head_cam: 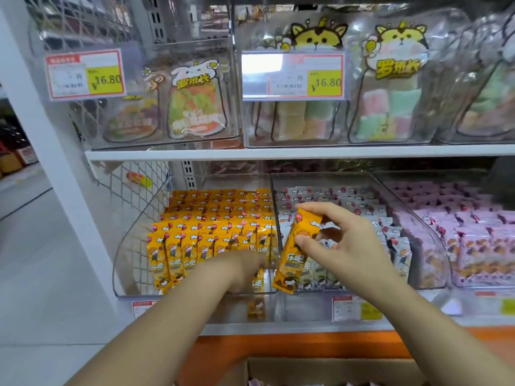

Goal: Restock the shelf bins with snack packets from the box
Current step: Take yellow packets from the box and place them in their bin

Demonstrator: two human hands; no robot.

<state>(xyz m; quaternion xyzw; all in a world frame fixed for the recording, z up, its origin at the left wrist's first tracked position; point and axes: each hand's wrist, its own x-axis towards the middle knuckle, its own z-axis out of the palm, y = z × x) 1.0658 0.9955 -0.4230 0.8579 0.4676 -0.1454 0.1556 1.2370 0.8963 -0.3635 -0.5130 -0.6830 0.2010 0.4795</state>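
Observation:
My right hand [342, 240] pinches an orange snack packet [292, 254] between thumb and fingers, holding it upright over the divider between two clear bins. My left hand [245, 270] reaches into the front of the left clear bin [131, 246], which holds rows of orange packets [211, 227]. Its fingers are down among the front row, partly hidden, and the grip cannot be made out. The cardboard box [320, 369] sits at the bottom edge below the shelf, with packets inside barely showing.
The middle bin [328, 179] holds white packets, the right bin [473, 232] pink ones. An upper shelf [278, 153] carries clear bins of bagged sweets with price tags. A white upright post [55, 162] stands at left, with aisle floor beyond it.

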